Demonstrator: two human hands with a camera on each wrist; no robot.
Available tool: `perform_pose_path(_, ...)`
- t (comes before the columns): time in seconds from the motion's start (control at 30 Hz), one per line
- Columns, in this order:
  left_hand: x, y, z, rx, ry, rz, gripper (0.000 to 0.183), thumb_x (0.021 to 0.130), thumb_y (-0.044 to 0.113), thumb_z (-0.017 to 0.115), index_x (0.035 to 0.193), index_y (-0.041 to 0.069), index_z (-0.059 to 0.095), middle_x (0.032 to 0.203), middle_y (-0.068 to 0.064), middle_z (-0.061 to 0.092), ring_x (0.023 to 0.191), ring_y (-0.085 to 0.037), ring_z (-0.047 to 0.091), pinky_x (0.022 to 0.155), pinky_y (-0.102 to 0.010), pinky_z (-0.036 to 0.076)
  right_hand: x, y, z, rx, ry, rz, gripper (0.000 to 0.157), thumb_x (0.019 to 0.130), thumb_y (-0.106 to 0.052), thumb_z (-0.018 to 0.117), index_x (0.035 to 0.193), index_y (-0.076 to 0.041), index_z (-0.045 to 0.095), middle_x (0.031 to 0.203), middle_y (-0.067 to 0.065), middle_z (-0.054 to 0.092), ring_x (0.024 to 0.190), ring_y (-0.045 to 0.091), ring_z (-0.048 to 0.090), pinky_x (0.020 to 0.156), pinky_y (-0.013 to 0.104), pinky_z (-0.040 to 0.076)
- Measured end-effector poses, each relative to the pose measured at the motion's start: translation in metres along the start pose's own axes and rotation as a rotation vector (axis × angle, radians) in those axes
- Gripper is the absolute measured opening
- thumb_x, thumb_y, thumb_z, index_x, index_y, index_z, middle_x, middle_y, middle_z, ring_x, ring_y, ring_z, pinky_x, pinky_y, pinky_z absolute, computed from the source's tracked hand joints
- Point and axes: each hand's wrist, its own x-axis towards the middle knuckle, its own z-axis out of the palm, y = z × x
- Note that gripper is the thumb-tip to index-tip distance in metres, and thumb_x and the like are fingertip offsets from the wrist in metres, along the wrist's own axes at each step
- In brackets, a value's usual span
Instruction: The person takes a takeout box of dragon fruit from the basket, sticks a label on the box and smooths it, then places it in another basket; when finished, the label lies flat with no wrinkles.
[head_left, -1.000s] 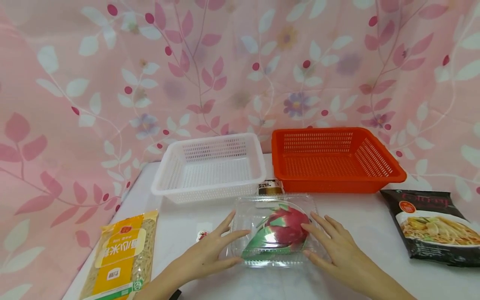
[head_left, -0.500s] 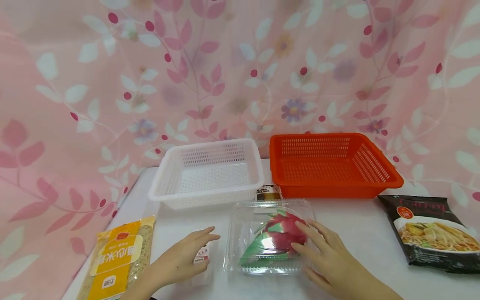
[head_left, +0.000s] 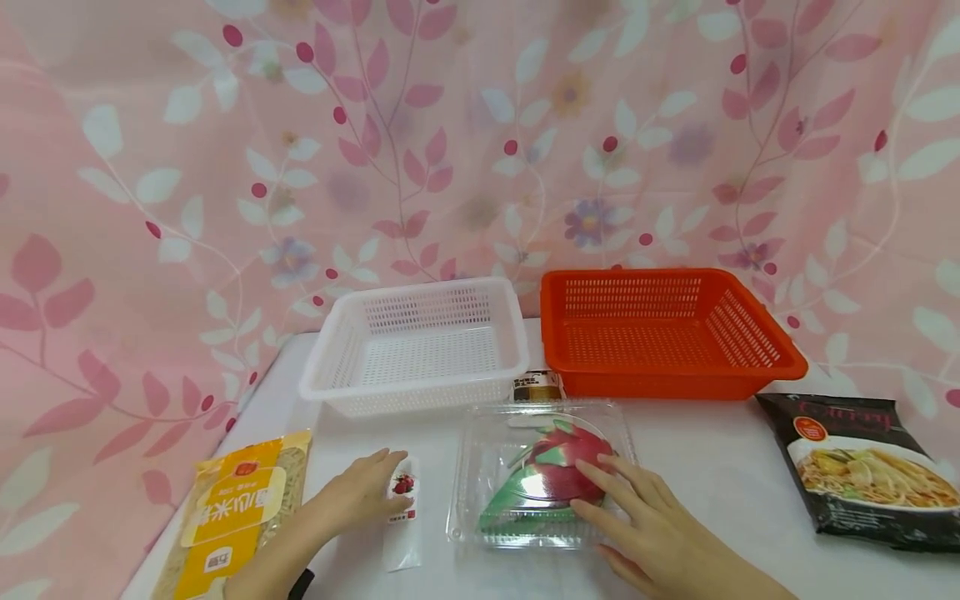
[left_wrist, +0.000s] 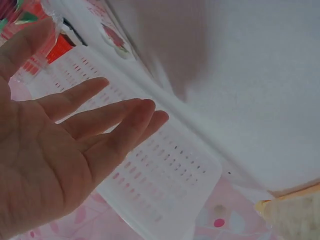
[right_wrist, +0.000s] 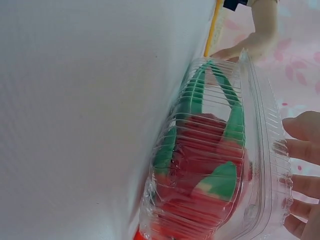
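Observation:
A clear plastic clamshell box [head_left: 467, 492] lies on the white table, with a red and green dragon fruit [head_left: 566, 467] visible inside. My right hand [head_left: 652, 521] rests its spread fingers on the right part of the lid. In the right wrist view its fingertips [right_wrist: 297, 185] reach the lid side of the box [right_wrist: 265, 150]. To the left, my left hand [head_left: 360, 492] has relaxed fingers beside a slim white packet [head_left: 403, 542] printed with red fruit. Nothing is held in the left palm [left_wrist: 45, 165] in the left wrist view. Whether the left fingertips touch the packet, I cannot tell.
A white basket [head_left: 420, 385] and a red basket [head_left: 667, 383] stand at the back. Between them sits a small labelled item [head_left: 537, 387]. A yellow noodle bag [head_left: 232, 508] lies at the left, a black noodle bag [head_left: 862, 471] at the right. Behind hangs a floral curtain [head_left: 480, 150].
My left hand has left the box's left side and moved left to the white packet, now more exposed. The right hand has shifted slightly left over the lid. The box stays nearly in place.

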Motion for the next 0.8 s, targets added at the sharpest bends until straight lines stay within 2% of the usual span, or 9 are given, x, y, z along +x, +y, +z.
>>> perform_pose_path(0.17, 0.004, -0.003, 0.009, -0.004, -0.009, 0.011, 0.074, 0.068, 0.031, 0.079, 0.128, 0.001, 0.047, 0.127, -0.024, 0.048, 0.116, -0.047, 0.041, 0.083, -0.063, 0.039, -0.002, -0.002, 0.001, -0.026, -0.043, 0.028, 0.048, 0.092, -0.051, 0.036, 0.129, -0.023, 0.049, 0.140, 0.011, 0.037, 0.124, 0.028, 0.029, 0.107, 0.022, 0.003)
perform_pose_path(0.27, 0.004, -0.004, 0.013, 0.017, 0.011, 0.035, 0.069, 0.065, 0.031, 0.081, 0.121, 0.004, 0.051, 0.118, -0.020, 0.052, 0.112, -0.046, 0.043, 0.076, -0.062, 0.043, -0.004, -0.003, 0.000, -0.042, -0.078, 0.048, 0.050, 0.090, -0.053, 0.040, 0.132, -0.025, 0.046, 0.141, 0.008, 0.036, 0.126, 0.026, 0.027, 0.103, 0.029, 0.026)
perform_pose_path(0.33, 0.004, -0.005, 0.015, 0.018, 0.023, 0.048, 0.066, 0.064, 0.030, 0.082, 0.118, 0.005, 0.052, 0.117, -0.022, 0.051, 0.110, -0.048, 0.043, 0.074, -0.063, 0.043, -0.005, -0.003, -0.001, -0.043, -0.095, 0.054, 0.052, 0.089, -0.053, 0.046, 0.133, -0.026, 0.044, 0.142, 0.007, 0.035, 0.127, 0.024, 0.027, 0.092, 0.035, 0.041)
perform_pose_path(0.4, 0.004, -0.005, 0.016, 0.013, 0.032, 0.061, 0.064, 0.064, 0.028, 0.082, 0.116, 0.005, 0.052, 0.114, -0.024, 0.052, 0.107, -0.048, 0.045, 0.073, -0.062, 0.043, -0.005, -0.003, -0.001, -0.039, -0.113, 0.061, 0.054, 0.087, -0.052, 0.051, 0.134, -0.025, 0.043, 0.143, 0.006, 0.034, 0.127, 0.023, 0.025, 0.082, 0.043, 0.048)
perform_pose_path(0.53, 0.004, -0.003, 0.017, 0.012, 0.058, 0.087, 0.068, 0.062, 0.026, 0.082, 0.118, 0.002, 0.052, 0.112, -0.025, 0.053, 0.101, -0.046, 0.050, 0.072, -0.060, 0.045, -0.005, -0.003, -0.002, -0.021, -0.127, 0.067, 0.058, 0.084, -0.049, 0.059, 0.134, -0.023, 0.045, 0.143, 0.006, 0.032, 0.128, 0.022, 0.024, 0.080, 0.045, 0.049)
perform_pose_path(0.8, 0.006, -0.002, 0.016, 0.038, 0.106, 0.094, 0.070, 0.061, 0.023, 0.083, 0.121, 0.002, 0.053, 0.104, -0.016, 0.058, 0.092, -0.035, 0.057, 0.070, -0.049, 0.049, -0.005, -0.003, -0.001, -0.026, -0.148, 0.087, 0.060, 0.082, -0.048, 0.061, 0.134, -0.023, 0.044, 0.143, 0.006, 0.033, 0.128, 0.021, 0.023, 0.080, 0.044, 0.049)
